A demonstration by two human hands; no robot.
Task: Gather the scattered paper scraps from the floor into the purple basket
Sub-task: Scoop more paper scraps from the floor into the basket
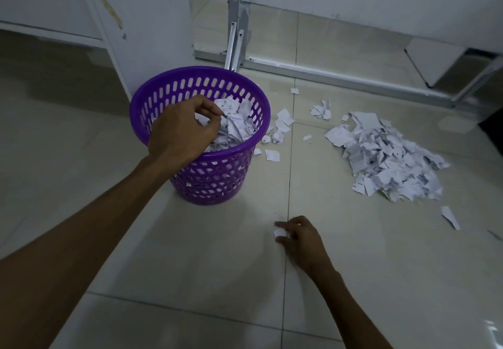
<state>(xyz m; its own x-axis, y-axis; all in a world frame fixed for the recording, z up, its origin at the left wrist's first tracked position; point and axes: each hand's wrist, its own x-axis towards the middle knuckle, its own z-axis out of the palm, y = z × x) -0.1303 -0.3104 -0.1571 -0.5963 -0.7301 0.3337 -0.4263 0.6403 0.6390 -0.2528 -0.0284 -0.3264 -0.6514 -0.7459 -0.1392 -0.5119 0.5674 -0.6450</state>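
A purple basket (163, 93) with slotted walls stands on the tiled floor, holding several white paper scraps (234, 125). My left hand (182, 128) hovers over its near rim with curled fingers; whether they pinch a scrap I cannot tell. My right hand (299, 235) is low on the floor in front, fingers pinching a small white scrap (279, 231). A large heap of torn paper (386, 155) lies to the right of the basket. Smaller scraps (280, 128) lie beside the basket's right wall.
A white cabinet panel (147, 30) stands right behind the basket. A metal frame rail (340, 76) runs along the floor at the back. Loose scraps (450, 216) lie at the far right. Bare pale tiles (190, 253) stretch between my arms.
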